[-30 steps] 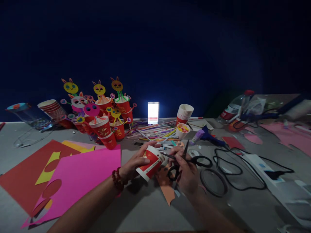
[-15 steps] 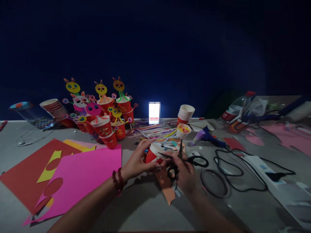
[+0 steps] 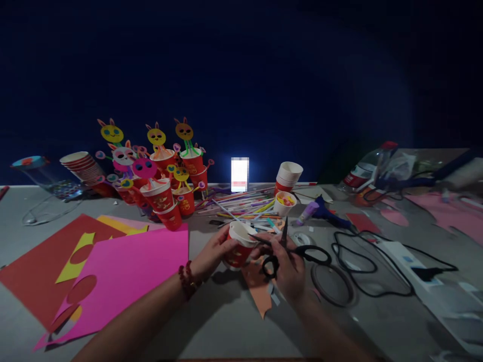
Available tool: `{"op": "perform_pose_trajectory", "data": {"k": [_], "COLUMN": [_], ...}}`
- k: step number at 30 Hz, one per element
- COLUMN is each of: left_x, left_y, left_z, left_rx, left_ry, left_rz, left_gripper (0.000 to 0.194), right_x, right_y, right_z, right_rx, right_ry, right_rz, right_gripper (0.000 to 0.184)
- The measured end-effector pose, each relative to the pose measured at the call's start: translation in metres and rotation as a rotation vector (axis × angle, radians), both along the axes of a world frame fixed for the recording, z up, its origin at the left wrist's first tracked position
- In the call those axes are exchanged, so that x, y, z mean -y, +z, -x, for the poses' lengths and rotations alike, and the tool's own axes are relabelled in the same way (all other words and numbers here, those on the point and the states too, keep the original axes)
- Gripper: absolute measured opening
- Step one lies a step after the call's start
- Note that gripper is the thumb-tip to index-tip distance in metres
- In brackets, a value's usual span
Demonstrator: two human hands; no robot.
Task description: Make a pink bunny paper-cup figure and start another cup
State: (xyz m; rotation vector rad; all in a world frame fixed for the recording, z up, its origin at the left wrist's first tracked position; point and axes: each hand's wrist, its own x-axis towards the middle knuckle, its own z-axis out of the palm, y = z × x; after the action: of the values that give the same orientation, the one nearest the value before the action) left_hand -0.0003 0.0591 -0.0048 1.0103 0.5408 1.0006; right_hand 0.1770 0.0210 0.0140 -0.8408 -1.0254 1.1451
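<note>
A red paper cup (image 3: 241,246) with a white rim is tilted slightly in my left hand (image 3: 217,254), thumb on its near side and fingers around the far left. In my right hand (image 3: 287,271) is a pair of black scissors (image 3: 310,254), blades parted, one pointing left over the cup's rim and one pointing up. My right fingertips are close to the cup's right side; whether they touch it I cannot tell. Beneath the cup and right hand lies an orange paper piece (image 3: 260,296) with small grey scraps beside it.
Rabbit-faced cup figures (image 3: 156,193) stand at the back left, behind pink paper (image 3: 151,271). Coloured sticks (image 3: 241,205) lie at the back, near a cup of yellow and red bits (image 3: 285,202). On the right are a tape roll (image 3: 332,285), black cable (image 3: 362,271) and power strip (image 3: 407,266).
The cup has turned more upright, its opening now facing up. My left thumb has shifted onto the cup's side. The scissors have moved slightly to the right.
</note>
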Motion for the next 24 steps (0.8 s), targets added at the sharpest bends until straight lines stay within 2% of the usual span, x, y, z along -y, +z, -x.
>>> {"op": "perform_pose_trajectory", "data": {"k": [4, 8, 11, 17, 20, 24], "left_x": [-0.001, -0.001, 0.0, 0.003, 0.003, 0.001], "left_y": [-0.001, 0.0, -0.003, -0.011, -0.012, -0.012], "left_z": [-0.005, -0.01, -0.009, 0.0, 0.0, -0.004], "left_rx": [0.132, 0.159, 0.137, -0.025, -0.066, -0.002], "left_ry": [0.025, 0.012, 0.026, 0.094, 0.126, 0.12], "left_rz": [0.108, 0.124, 0.076, -0.192, -0.215, -0.145], "left_gripper": [0.041, 0.037, 0.04, 0.064, 0.06, 0.05], "right_x": [-0.002, -0.004, -0.004, -0.001, -0.002, -0.004], "right_y": [0.003, 0.0, -0.003, -0.007, -0.007, -0.006], "right_z": [-0.002, -0.002, -0.002, -0.005, -0.004, -0.002], "right_rx": [-0.02, -0.017, 0.018, 0.14, 0.123, 0.087], "right_ry": [0.03, 0.006, -0.016, -0.103, -0.086, -0.084], "right_rz": [0.028, 0.015, -0.012, -0.138, -0.125, -0.08], "right_gripper": [0.032, 0.032, 0.031, 0.026, 0.025, 0.024]}}
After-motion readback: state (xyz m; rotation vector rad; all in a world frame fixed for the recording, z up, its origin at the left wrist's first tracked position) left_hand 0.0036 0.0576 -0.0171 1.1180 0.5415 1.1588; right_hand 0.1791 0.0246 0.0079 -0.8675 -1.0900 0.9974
